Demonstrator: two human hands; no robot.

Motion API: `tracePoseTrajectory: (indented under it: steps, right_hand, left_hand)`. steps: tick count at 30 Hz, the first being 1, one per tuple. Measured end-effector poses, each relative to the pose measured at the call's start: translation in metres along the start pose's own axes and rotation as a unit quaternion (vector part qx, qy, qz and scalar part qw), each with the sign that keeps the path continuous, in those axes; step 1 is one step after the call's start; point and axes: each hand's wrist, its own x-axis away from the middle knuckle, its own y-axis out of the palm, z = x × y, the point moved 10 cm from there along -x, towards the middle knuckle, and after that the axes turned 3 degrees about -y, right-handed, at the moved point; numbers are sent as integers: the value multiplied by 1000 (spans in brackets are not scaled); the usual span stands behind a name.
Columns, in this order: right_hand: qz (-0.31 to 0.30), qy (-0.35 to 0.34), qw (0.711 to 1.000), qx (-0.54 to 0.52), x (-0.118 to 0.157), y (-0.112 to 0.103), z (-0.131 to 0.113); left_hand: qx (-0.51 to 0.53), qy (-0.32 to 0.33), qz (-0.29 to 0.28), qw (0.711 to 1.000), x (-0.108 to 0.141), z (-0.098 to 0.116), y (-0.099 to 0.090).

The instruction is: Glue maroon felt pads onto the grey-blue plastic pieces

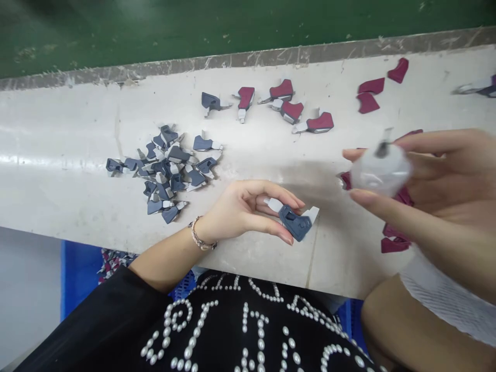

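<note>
My left hand point(258, 212) holds a dark blue-grey plastic part point(295, 223) with light grey ends between thumb and fingers, just above the white table. To the right, my right hand point(430, 191) grips a small translucent white bottle point(382, 169) with a thin metal tip pointing up; hand and bottle are blurred. Maroon pieces point(394, 245) lie on the table under and beside my right hand, partly hidden by it. Left of my left hand is a heap of blue-grey parts point(166, 168) with light grey ends.
Several parts with maroon tops point(291, 111) lie along the back of the white table point(248, 150). More maroon pieces point(371, 86) are at the back right. A blue bin point(79, 274) of small parts stands below the front edge at left. A green surface point(232, 26) borders the back.
</note>
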Motion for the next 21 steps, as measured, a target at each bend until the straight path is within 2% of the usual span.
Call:
tracePoseTrajectory:
  steps: [5,9,12,14,16,19,21]
  right_hand:
    - [-116,-5,992,-51,-17,58,-3]
    - [-140,-5,987,-79,-21,77,-1]
    - [-149,-9,987,-66,-23,81,5]
    - [-141,-20,989,-37,-24,70,8]
    - [-96,-9,995,37,-24,44,16]
    - [-13,83,974,210,-19,-7,37]
    - [-33,125,954,271,-13,-18,48]
  left_hand:
    - [-52,30,7,998,3,15,2]
    - [-112,87,3,990,7,31,5]
    - [-135,142,-11,981,11,43,10]
    - [-142,159,-14,977,13,45,11]
    - [-141,142,-9,980,12,40,9]
    - [-104,74,-2,992,8,21,5]
    - [-72,28,-4,997,7,7,5]
